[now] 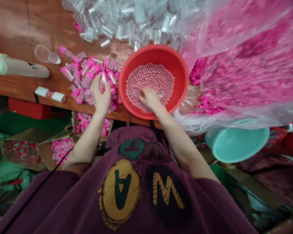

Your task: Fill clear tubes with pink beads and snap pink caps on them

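My left hand (101,97) is over a pile of small clear tubes with pink caps, filled with pink beads (89,76). Its thumb and fingers are apart, with a tube lying in the gap between them. My right hand (150,98) reaches into a red basin (182,74) of round pink beads (151,76). Its fingers curl at a clear plastic tube (136,94), partly sunk among the beads. Another clear piece shows beside that hand, partly hidden by it.
Uncapped clear tubes (130,31) are heaped behind the basin. A plastic bag of pink caps (249,74) lies right. A clear cup (45,54) and a pale cylinder (21,67) stand left. Below the table edge are cartons (31,133) and a turquoise basin (241,144).
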Available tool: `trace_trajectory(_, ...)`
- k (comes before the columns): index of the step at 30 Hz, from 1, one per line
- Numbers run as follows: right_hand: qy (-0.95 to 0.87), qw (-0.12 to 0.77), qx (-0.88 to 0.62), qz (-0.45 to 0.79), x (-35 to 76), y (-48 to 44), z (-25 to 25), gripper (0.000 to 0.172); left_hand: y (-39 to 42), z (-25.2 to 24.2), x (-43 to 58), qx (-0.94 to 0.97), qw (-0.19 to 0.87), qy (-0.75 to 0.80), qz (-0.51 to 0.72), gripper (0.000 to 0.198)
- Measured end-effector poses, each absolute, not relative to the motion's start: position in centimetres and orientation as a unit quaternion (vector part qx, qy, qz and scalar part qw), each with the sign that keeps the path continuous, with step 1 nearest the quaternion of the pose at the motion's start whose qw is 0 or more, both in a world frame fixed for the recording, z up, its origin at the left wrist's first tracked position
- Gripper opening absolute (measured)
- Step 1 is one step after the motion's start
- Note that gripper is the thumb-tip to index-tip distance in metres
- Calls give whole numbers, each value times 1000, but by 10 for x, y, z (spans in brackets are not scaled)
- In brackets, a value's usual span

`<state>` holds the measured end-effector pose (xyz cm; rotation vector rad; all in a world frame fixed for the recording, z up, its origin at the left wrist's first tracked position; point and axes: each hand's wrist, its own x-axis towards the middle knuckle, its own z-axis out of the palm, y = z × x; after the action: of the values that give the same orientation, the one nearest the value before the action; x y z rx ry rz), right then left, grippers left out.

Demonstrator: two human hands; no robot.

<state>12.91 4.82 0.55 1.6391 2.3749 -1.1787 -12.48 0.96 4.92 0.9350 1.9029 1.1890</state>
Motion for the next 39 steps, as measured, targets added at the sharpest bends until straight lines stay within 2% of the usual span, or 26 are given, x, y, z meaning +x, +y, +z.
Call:
trace_trajectory(3, 790, 73, 500, -348, 103, 52, 3, 36, 8, 55, -100, 400, 291, 743, 452, 20)
trace_trajectory(8, 766, 24, 567, -302, 125, 67, -3, 37, -13, 55, -56, 345, 420, 722, 428, 14)
trace_trajectory(11, 738, 51, 616, -271, 128, 79, -3, 44, -25, 52, -50, 352, 447, 707, 420, 16)
trace_trajectory(15, 784, 86, 524, -321, 95, 79, -9, 46, -26, 51, -55, 370, 448, 701, 413, 16)
trace_trajectory(19, 771, 16, 488, -409, 86, 70, -24, 42, -21, 52, -61, 347, 463, 710, 402, 16)
trace_trajectory(23, 691, -125, 526, -481, 113, 55, -30, 47, -12, 44, -54, 306, 491, 698, 422, 19)
trace_trajectory(28, 616, -288, 537, -499, 130, 32, -9, 43, 11, 36, -24, 296, 581, 634, 416, 36)
trace_trajectory(34, 565, -306, 498, -583, 165, 30, 30, 69, 32, 59, -10, 259, 667, 556, 423, 27)
trace_trajectory(37, 584, -301, 459, -598, 192, 41, 53, 66, 39, 80, -10, 248, 741, 505, 367, 26)
trace_trajectory(39, 605, -289, 443, -595, 203, 48, 68, 54, 43, 93, -7, 232, 778, 480, 333, 24)
